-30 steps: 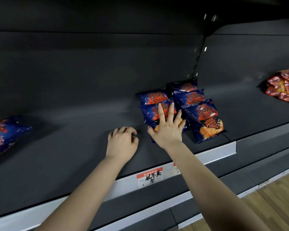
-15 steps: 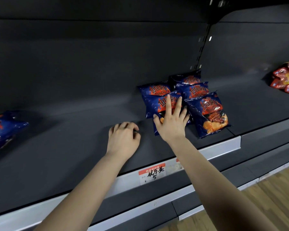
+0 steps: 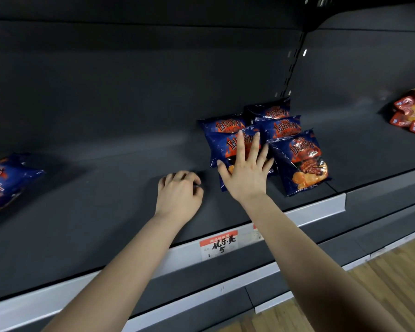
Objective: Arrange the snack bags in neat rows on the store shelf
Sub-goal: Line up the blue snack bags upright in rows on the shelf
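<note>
Now my right hand (image 3: 246, 174) lies flat, fingers spread, on the front blue snack bag (image 3: 222, 144) on the shelf (image 3: 106, 200). My left hand (image 3: 179, 196) rests curled, empty, beside it; stray bag (image 3: 5, 180) far left, red packets (image 3: 412, 113) far right.

Shelf deck (image 3: 106, 200): dark grey, matt, smooth, apparently painted metal. Blue snack bags (image 3: 299, 161): glossy plastic film, crinkled, catching highlights. The lone blue bag (image 3: 5, 180) at far left shows the same sheen. Red packets (image 3: 412, 116): glossy film likewise. Price rail (image 3: 321, 207): pale, smooth, satin finish, material not determinable. Price tag (image 3: 219, 244): matt paper, handwritten ink. Slotted upright (image 3: 291, 68): dark painted metal. Floor (image 3: 393, 283): wood-grain boards, low sheen.
</note>
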